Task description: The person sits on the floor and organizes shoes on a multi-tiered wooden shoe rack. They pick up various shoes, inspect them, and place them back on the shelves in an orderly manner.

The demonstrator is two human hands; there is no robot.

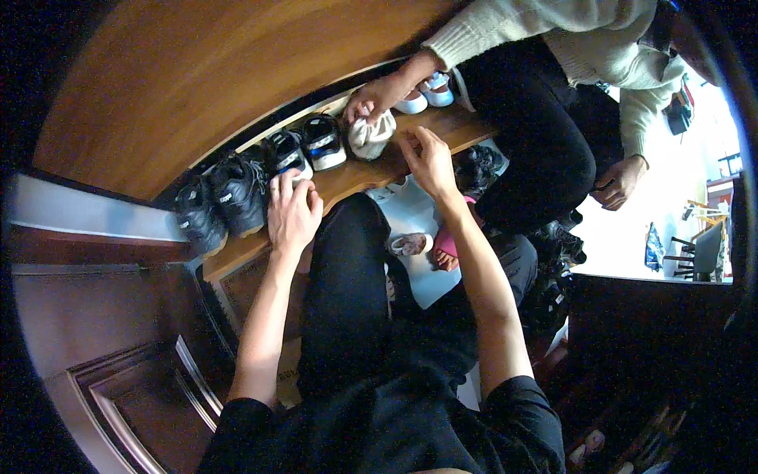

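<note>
My left hand (294, 212) reaches to the heel of a black shoe (283, 148) with a white sole. Its fingers are bent and somewhat apart, and the tips seem to touch the heel without wrapping round it. My right hand (430, 164) hovers over the front edge of the wooden shelf (347, 178), fingers loosely curled and nothing visible in them. Just left of it, another person's hand (380, 96) rests on a pale, crumpled-looking shoe or cloth item (371, 136). The matching black shoe (324, 142) stands between that item and my left hand.
Black sneakers (239, 193) stand at the shelf's left end, white shoes (436, 91) at its right. The other person's knee (545, 150) is close on the right. Below lie dark shoes (480, 167) and a foot in a pink slipper (448, 246). A panelled door (118, 316) is at left.
</note>
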